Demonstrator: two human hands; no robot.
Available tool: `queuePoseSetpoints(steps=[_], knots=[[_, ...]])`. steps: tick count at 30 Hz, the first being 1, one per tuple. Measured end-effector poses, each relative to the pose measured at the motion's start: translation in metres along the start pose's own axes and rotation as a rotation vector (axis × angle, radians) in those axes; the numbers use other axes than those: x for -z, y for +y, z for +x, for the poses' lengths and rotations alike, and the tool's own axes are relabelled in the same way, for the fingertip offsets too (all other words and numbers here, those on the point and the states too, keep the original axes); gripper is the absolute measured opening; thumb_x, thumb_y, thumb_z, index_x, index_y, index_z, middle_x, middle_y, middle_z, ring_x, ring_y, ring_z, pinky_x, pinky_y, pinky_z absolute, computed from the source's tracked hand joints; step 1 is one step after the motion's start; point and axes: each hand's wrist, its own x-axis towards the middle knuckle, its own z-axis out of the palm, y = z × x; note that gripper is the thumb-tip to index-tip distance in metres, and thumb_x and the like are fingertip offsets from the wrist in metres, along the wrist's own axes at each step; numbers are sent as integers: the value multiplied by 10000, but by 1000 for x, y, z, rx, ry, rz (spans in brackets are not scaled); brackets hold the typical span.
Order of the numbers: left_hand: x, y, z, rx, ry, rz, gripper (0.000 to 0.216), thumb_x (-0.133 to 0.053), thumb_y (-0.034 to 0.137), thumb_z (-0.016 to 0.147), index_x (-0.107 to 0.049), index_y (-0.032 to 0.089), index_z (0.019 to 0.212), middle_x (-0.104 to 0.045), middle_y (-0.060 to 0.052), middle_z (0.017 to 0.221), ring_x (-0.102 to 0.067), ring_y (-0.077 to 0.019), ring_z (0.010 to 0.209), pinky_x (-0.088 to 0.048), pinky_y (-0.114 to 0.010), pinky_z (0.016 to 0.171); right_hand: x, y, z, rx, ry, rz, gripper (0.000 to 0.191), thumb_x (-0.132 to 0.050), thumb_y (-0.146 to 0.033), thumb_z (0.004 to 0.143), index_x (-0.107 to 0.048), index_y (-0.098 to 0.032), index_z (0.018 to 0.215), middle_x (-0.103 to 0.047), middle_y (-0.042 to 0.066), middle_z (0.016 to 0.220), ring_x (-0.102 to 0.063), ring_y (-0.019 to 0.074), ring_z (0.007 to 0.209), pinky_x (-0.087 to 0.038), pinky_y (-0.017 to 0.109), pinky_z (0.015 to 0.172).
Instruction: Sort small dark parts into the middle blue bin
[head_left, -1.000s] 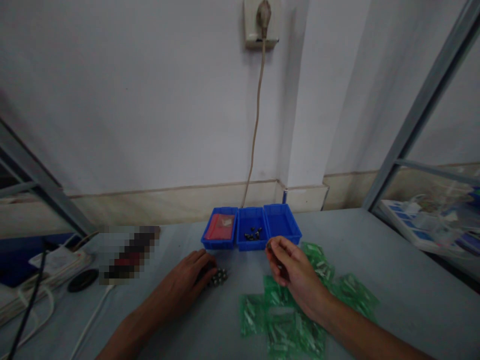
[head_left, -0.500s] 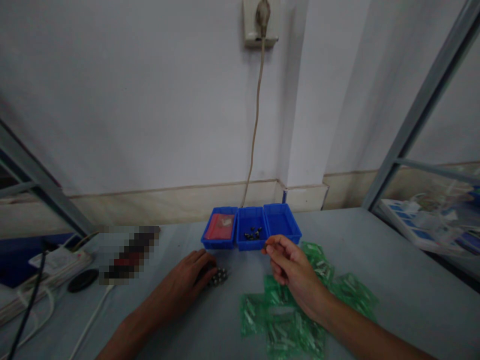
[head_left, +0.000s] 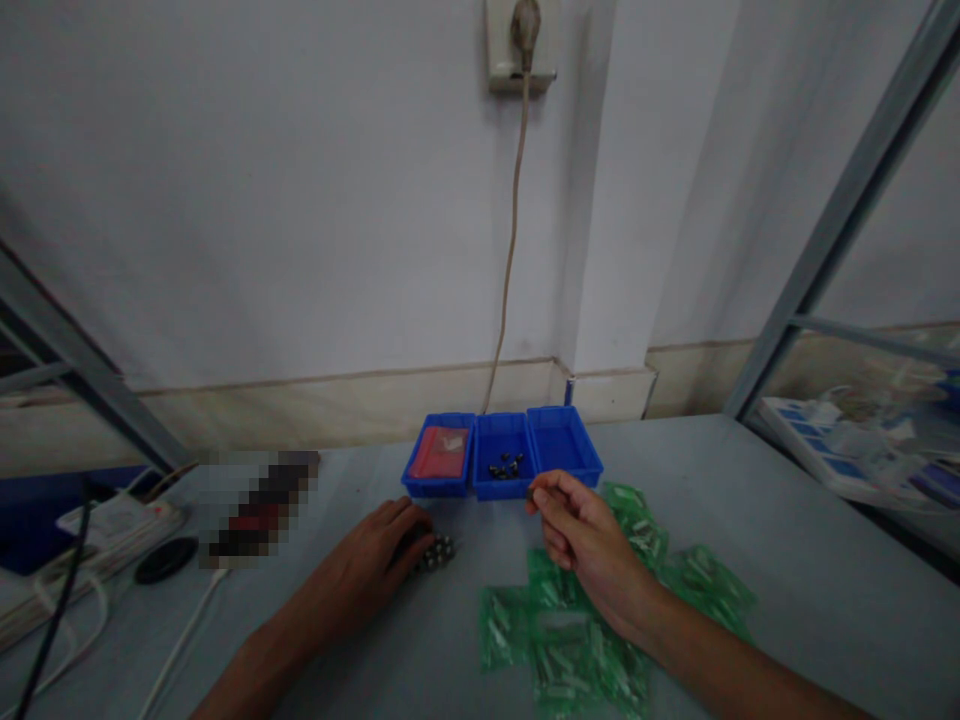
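Note:
My left hand (head_left: 394,540) rests on the table, its fingers and thumb curled around the near side of a cluster of small round metal parts (head_left: 441,548). Part of the cluster is hidden behind the fingers. In front of the blue bins, my right hand (head_left: 574,525) is raised, thumb and forefinger pinched on a small dark part (head_left: 531,493) too small to make out. Beyond that fingertip stands the middle blue bin (head_left: 495,490), holding several small dark metal pieces (head_left: 506,467). Green see-through packets (head_left: 562,660) with metal parts inside lie beneath and beside my right forearm.
The left blue bin (head_left: 439,490) holds a pink packet (head_left: 441,455). A right blue bin (head_left: 562,440) adjoins the middle one. At left lie a power strip (head_left: 150,525), a black disc (head_left: 166,561) and a white cable (head_left: 184,640). Metal frame posts (head_left: 832,220) flank the table.

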Motion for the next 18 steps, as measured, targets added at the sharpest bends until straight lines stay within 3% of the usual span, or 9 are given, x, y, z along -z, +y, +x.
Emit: queuePoseSetpoints(steps=[18], knots=[[-3,-4,0,-16,11,19,293,-466,465,1150,-671,258,1114,-695,-64,1121,-668,-260,1023,-553,-400,932,2,-1,1,-4,-23,13,365,-856,-536,892,-702,-219,987,-647,-25,856,-385,51,499,-266,189,419]])
